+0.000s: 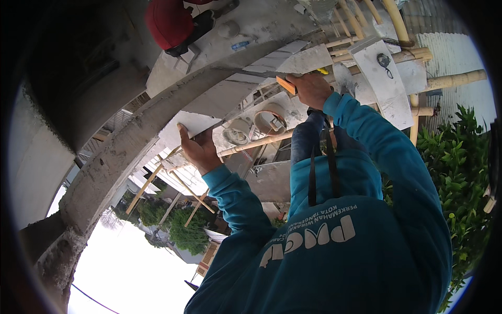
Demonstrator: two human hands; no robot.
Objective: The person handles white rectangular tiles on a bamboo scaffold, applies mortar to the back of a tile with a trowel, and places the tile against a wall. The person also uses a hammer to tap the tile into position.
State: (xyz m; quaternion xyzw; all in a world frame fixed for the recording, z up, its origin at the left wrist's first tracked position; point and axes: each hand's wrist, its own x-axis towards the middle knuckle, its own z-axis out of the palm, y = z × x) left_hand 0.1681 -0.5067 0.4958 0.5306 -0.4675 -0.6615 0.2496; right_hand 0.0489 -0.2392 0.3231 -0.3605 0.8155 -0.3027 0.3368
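Note:
My left hand [198,149] grips the near end of a pale lightweight concrete block [189,125], thumb on its face and fingers curled round its edge. The block sits in line with a row of similar grey-white blocks [230,94] along a curved concrete edge. Farther right, my right hand [312,90] is closed round a tool with an orange part [286,85]; its kind is not clear. A yellow piece [323,70] shows just beyond the knuckles; I cannot tell whether it belongs to the tool. Two mortar-stained buckets [270,119] stand below, between my hands.
Bamboo poles [455,79] and boards form a scaffold at the right. A pale slab [387,97] there carries a small round black object with a cord [384,60]. A person in red [168,23] crouches beyond the curved concrete beam [112,141]. Leafy branches [449,172] hang at the right.

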